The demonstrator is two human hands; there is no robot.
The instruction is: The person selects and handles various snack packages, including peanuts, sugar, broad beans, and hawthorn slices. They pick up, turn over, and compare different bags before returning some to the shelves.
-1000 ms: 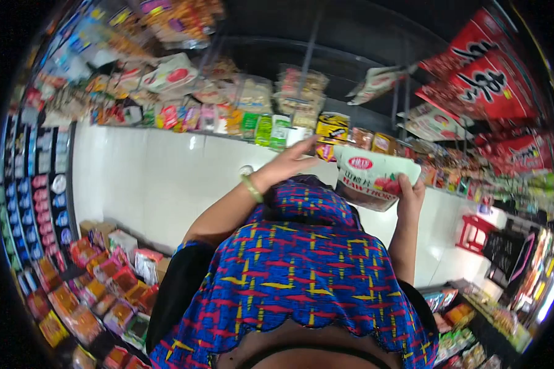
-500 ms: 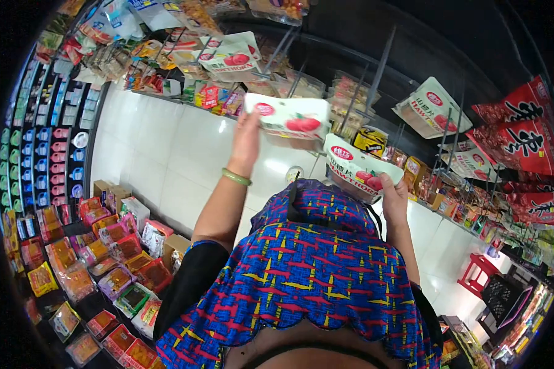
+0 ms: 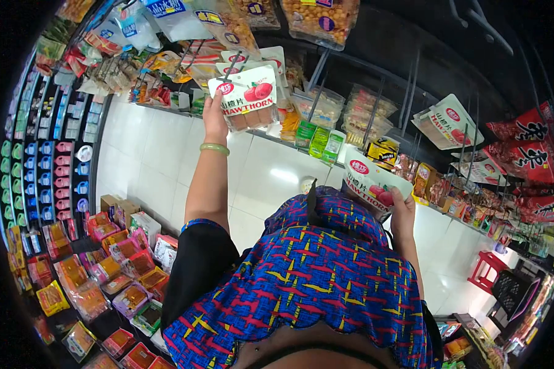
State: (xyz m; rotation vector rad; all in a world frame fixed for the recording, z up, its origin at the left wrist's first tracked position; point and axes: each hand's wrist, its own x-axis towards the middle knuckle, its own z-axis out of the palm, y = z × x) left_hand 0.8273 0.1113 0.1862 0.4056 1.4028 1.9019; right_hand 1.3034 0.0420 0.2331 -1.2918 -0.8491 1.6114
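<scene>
My left hand (image 3: 215,118), with a pale green bangle at the wrist, grips the left edge of a hawthorn snack bag (image 3: 252,101). That bag is white on top with red fruit printed on it, and a clear lower part shows reddish-brown pieces. Its top overlaps a metal display hook (image 3: 232,75), in front of similar bags (image 3: 273,60). Nearer my body, my right hand (image 3: 403,214) pinches the right end of a second hawthorn bag (image 3: 375,182), which is tilted. Its lower part is partly hidden behind the blue patterned apron (image 3: 301,264).
More hawthorn bags (image 3: 447,123) hang on hooks to the right, beside red packets (image 3: 526,147). Overhead hang bags of nuts (image 3: 321,21). Packaged snacks (image 3: 114,264) fill a display at lower left. A red stool (image 3: 485,272) stands on the tiled floor at right.
My left hand has moved forward and left, bringing its hawthorn bag up to the hook. My right hand, still gripping its bag, has shifted slightly right and down in view.
</scene>
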